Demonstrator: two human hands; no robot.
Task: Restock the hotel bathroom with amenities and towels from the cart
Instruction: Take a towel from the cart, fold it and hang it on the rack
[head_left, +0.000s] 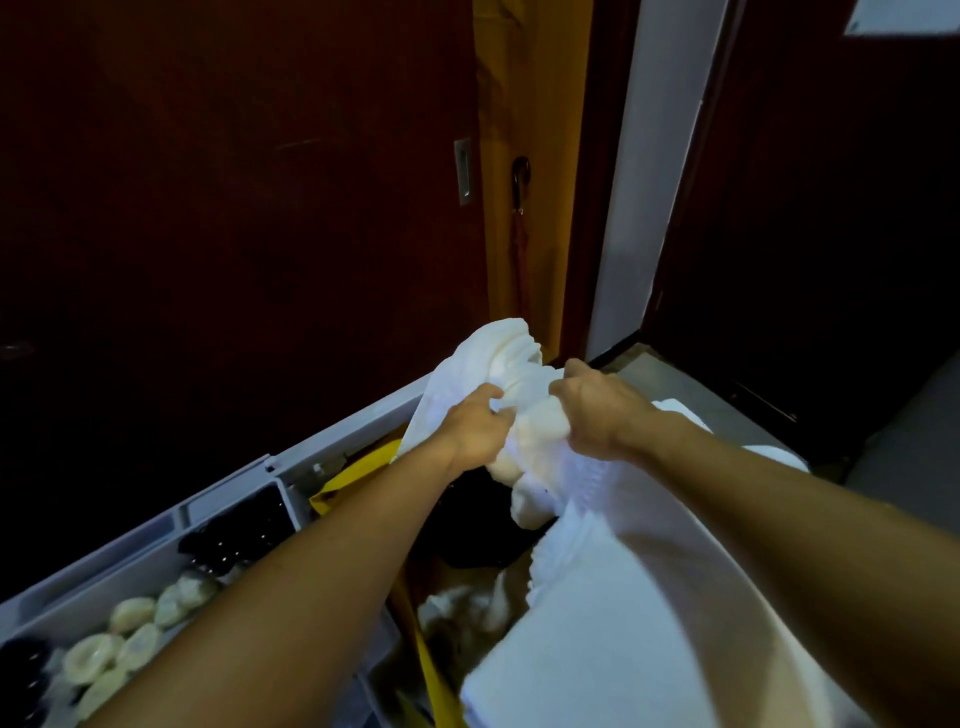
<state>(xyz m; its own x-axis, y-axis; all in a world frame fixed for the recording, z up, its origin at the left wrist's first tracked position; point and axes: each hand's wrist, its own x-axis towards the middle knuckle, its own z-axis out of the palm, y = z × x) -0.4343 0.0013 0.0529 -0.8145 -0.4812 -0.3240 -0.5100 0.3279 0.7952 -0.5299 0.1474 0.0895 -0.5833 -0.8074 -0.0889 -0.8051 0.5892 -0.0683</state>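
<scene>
- Head view, far left: a grey plastic divided tray (156, 540) on the cart holds small round pale packets (132, 616) and small dark bottles (236, 538).
- Left hand (475, 423) grips the bunched white terry towel (524, 410), fingers curled into the cloth.
- That towel is lifted above the cart's yellow-edged bin (358, 470).
- Right hand (597, 410) clutches the same towel from the other side.
- A flat white folded cloth (623, 623) lies below the right forearm.

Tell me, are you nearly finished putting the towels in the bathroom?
Not nearly. Nothing looks delivered: this view shows only the grey plastic cart, no bathroom. Right now the left hand and right hand grip a bunched white towel above it. Small pale round packets still sit in its tray, so carrying everything in remains.
</scene>
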